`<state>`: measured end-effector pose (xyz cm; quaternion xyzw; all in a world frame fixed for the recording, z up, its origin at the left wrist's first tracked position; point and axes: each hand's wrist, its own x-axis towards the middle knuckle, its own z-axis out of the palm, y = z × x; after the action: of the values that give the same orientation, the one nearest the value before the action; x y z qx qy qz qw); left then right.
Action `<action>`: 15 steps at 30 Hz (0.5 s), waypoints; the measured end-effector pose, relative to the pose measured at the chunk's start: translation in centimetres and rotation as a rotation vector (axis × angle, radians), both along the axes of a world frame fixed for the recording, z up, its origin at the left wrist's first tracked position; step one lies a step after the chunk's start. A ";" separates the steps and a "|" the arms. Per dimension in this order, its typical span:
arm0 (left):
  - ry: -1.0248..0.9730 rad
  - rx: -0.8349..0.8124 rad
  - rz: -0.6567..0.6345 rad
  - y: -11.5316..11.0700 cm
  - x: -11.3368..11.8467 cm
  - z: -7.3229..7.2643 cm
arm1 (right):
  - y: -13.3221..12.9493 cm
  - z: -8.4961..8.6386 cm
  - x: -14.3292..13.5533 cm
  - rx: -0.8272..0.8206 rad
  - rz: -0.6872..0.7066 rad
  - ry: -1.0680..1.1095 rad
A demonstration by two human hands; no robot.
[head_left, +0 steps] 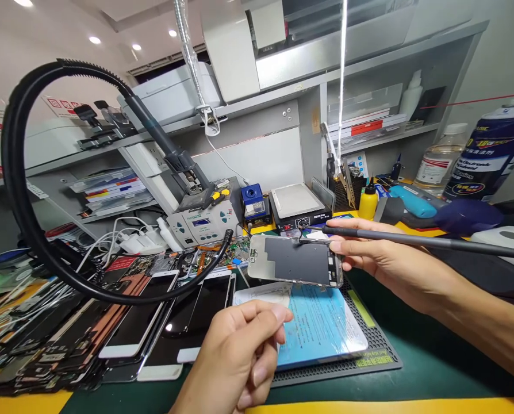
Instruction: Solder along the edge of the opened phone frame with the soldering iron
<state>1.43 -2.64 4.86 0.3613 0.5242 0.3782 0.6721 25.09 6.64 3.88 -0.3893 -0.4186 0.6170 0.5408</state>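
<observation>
A phone screen assembly point(302, 260), dark back side up with a bare silvery left end, is held by its right end in my right hand point(369, 253). That same hand also grips a slim black pen-like tool point(395, 236), its thin tip above the assembly's upper edge. My left hand point(244, 351) is in front, thumb and index finger pinched together; whatever may be between them is too small to make out. Below the assembly lies a blue printed box point(321, 328) on a dark perforated mat point(388, 359).
Phone screens point(142, 313) and stacked parts point(54, 345) fill the left. A thick black hose point(11, 172) loops over them from a hot-air station point(205, 224). Behind stands a flat heating plate point(298, 200). Bottles and a spray can point(487, 152) are at right.
</observation>
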 end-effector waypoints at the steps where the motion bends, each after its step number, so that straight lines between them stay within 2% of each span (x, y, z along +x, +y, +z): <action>1: -0.028 -0.025 0.005 0.1 0.0 0.2 | 0.0 0.1 0.0 -0.004 -0.001 0.001; 6: -0.035 -0.051 -0.065 0.0 0.1 0.4 | -0.1 0.2 -0.1 -0.026 -0.015 0.000; 15: 0.019 -0.006 -0.064 -0.2 0.4 0.8 | -0.2 0.3 -0.2 -0.046 -0.018 -0.007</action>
<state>1.83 -2.83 5.68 0.3795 0.5199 0.3512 0.6799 24.90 6.46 4.20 -0.4074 -0.4028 0.6202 0.5359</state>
